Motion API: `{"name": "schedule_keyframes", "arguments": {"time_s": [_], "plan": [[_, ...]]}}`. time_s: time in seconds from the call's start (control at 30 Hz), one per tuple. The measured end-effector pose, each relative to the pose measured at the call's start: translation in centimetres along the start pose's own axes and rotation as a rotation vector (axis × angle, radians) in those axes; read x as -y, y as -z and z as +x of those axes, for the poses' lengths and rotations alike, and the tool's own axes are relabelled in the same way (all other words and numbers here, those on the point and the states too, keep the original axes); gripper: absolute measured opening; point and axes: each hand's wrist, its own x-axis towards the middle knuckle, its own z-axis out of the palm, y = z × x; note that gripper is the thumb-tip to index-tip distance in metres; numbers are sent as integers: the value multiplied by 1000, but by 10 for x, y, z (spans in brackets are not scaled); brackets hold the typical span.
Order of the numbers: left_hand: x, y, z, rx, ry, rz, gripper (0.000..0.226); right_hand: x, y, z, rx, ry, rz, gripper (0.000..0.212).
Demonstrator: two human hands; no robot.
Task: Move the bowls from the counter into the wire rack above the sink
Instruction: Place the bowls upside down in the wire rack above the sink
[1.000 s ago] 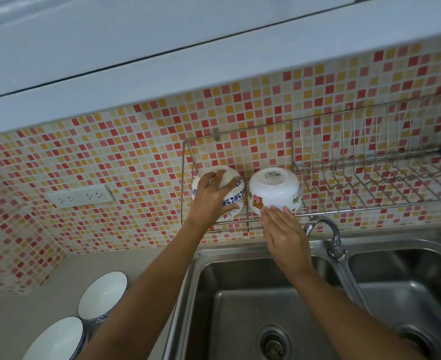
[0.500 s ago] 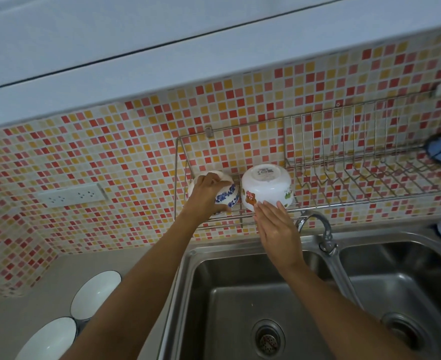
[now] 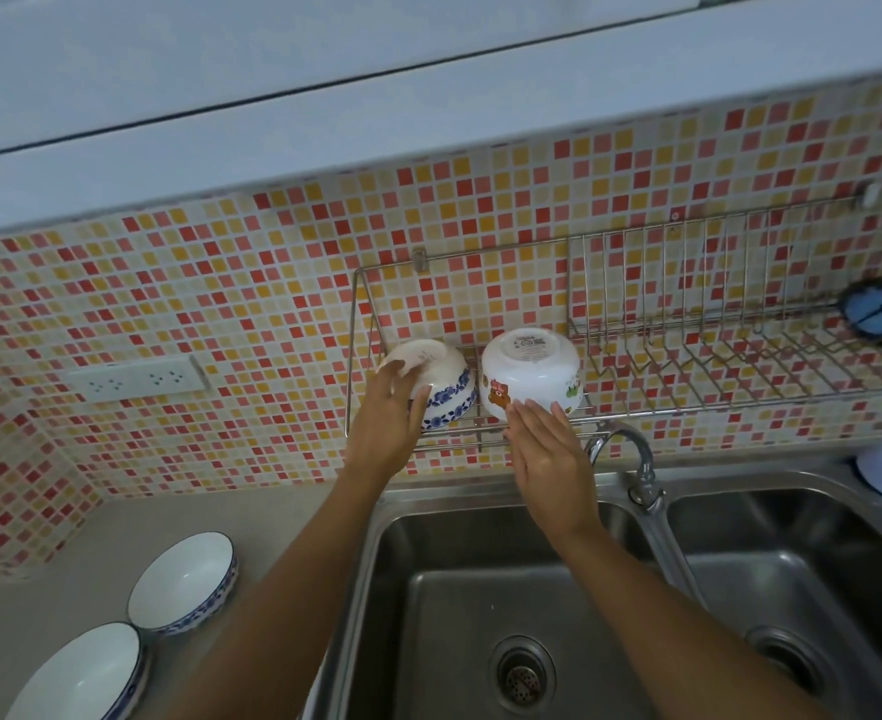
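A: Rack status?

B: Wire rack on the tiled wall holds two upturned bowls at its 9 o'clock end. Left hand grips the blue-patterned bowl, which is tilted, fingers curled over its base. Right hand: fingers straight, tips touching the white cartoon bowl.

A: Surface?

B: Two blue-rimmed bowls upright at 8 o'clock, left of the sink.

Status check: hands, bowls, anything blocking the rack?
Left hand on blue-patterned bowl in wire rack. Right hand flat against cartoon bowl. Two bowls on counter. Rack unobstructed.
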Motion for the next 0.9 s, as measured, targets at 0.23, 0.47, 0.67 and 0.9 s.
{"name": "schedule_keyframes", "arguments": {"time_s": [0.23,0.47,0.67,0.9], "plan": [[2,-2,-29,78,-37,121,68,11,6,-6,182,-96,-42,61],[29,-1,-85,112,-140,125,55,104,-2,-27,376,-322,123,75],[130,38,-157,111,137,91,55,195,-49,-79,694,-177,208,70],[290,101,-262,163,657,172,81,341,-92,-79,1162,-86,344,69]]}}
